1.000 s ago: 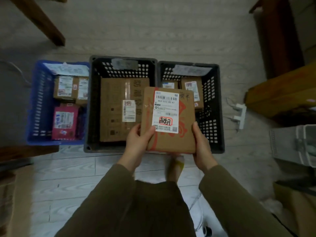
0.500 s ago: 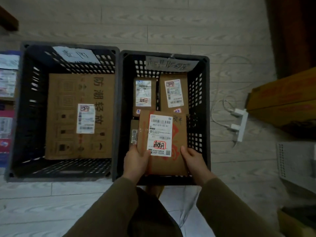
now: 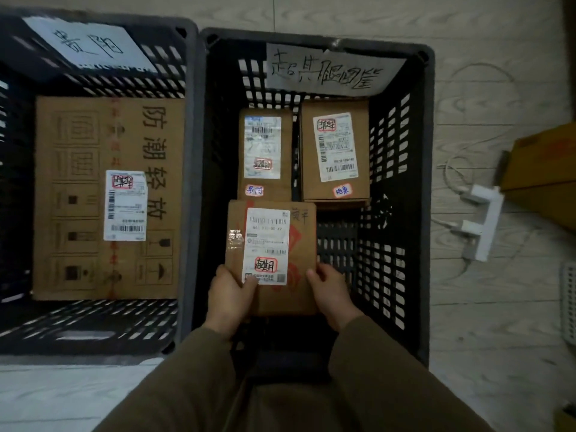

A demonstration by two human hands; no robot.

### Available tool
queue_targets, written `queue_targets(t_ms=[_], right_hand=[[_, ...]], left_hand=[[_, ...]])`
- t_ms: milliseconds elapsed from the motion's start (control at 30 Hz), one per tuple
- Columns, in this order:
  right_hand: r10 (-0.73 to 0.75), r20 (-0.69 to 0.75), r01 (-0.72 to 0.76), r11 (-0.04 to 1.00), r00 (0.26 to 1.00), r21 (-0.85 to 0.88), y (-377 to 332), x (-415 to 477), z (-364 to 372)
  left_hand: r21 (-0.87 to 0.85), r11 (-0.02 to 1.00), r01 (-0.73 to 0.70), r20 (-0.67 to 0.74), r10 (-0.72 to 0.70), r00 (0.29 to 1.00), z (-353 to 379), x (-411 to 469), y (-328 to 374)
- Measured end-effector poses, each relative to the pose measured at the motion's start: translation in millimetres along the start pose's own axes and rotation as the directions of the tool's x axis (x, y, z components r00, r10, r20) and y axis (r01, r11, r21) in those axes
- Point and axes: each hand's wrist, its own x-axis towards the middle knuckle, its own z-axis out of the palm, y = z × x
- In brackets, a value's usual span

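A brown cardboard parcel (image 3: 299, 241) with a white shipping label lies low inside the right black crate (image 3: 427, 194). My left hand (image 3: 229, 299) grips its near left corner, thumb on the label. My right hand (image 3: 332, 294) holds its near right edge. Behind it in the same crate stand two smaller labelled parcels, one on the left (image 3: 265, 154) and one on the right (image 3: 335, 151). A handwritten paper sign (image 3: 330, 71) hangs on the crate's far wall.
A second black crate (image 3: 187, 194) on the left holds a large flat carton (image 3: 93, 198) and has its own paper sign (image 3: 90, 45). To the right, a white power strip (image 3: 481, 222) with cables lies on the wooden floor beside a cardboard box (image 3: 542, 173).
Both hands have carried the parcel from above the crates down into the right black crate. The view has closed in and shifted right, and the blue crate has left the frame.
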Motion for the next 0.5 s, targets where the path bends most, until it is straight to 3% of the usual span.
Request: queue_targets(t_ms=[233, 500], right_hand=[[-0.007, -0.043, 0.004, 0.997, 0.999, -0.072, 2.5, 0.4, 16.4], [0.051, -0.095, -0.065, 0.988, 0.994, -0.142, -10.3, -1.3, 22.0]], left_hand=[[0.011, 0.999, -0.050, -0.054, 0.051, 0.997, 2.2, 5.2, -8.6], [-0.076, 0.995, 0.061, -0.113, -0.069, 0.991, 7.4, -5.2, 1.3]])
